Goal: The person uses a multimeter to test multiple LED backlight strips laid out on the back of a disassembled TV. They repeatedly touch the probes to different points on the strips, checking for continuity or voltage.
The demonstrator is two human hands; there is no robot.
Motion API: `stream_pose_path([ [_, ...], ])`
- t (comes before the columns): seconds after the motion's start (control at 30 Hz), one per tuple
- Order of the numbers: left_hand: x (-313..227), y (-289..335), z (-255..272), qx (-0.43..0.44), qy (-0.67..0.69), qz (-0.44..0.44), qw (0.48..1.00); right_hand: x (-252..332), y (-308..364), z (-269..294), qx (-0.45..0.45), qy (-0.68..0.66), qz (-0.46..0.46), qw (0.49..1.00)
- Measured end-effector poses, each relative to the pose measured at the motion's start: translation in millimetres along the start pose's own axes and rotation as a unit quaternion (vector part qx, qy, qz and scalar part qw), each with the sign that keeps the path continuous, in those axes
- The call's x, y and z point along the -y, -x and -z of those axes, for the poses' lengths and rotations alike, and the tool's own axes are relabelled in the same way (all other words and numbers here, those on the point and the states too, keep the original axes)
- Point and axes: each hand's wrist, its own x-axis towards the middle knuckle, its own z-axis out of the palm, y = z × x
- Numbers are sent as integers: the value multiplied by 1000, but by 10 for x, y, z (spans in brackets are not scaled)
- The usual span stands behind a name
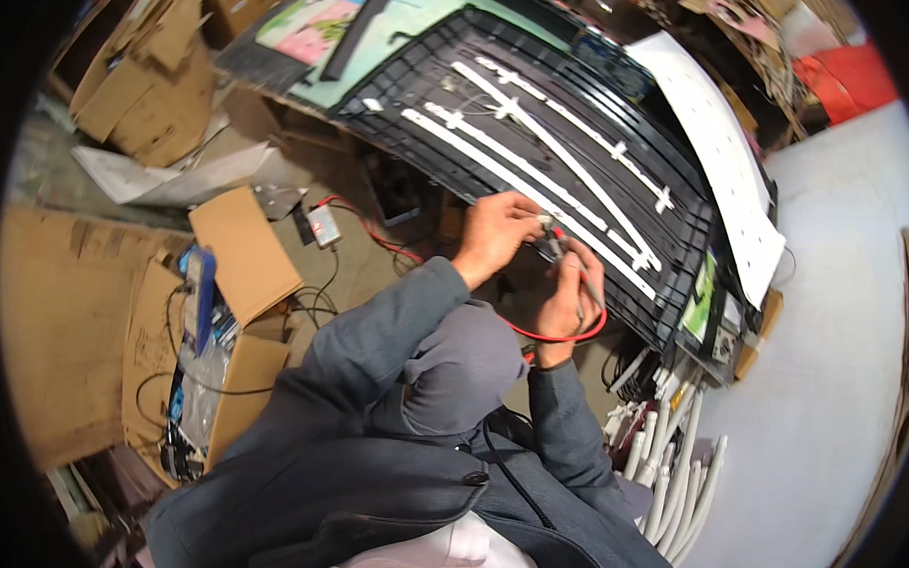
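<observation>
One cardboard box (pixel 233 376) of cables (pixel 193 375)

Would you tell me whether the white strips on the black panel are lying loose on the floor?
No, the white strips lie across the black panel, above both hands, not on the floor.

Both forearms, in grey sleeves, reach forward from the lower edge and bend inward so the hands meet close together. The left hand (pixel 494 235) is curled, knuckles up, fingertips pinched. The right hand (pixel 566 300) sits just below it, fingers closed in a grip.
</observation>
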Motion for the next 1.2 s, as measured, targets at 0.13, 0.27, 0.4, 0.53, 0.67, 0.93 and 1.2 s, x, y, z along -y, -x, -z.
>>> stream_pose_path([
  [0.13,-58,-45,-20,-25,-56,-14,998,16,-6,34,-3,-27,-22,999],
  [0.27,-169,36,-13,-45,-328,-153,931,62,15,141,-2,39,28,999],
  [0.4,-258,110,-46,-38,-458,-190,868,216,40,218,2,95,89,991],
  [0.53,-242,108,-64,-18,-523,-202,828,202,58,339,14,149,152,977],
  [0.67,-215,81,-83,-12,-531,-187,827,154,66,401,2,158,163,974],
  [0.93,-241,98,-21,-7,-532,-195,824,119,55,408,12,187,177,966],
  [1.2,-302,169,36,15,-514,-207,832,151,-3,403,18,221,268,937],
])
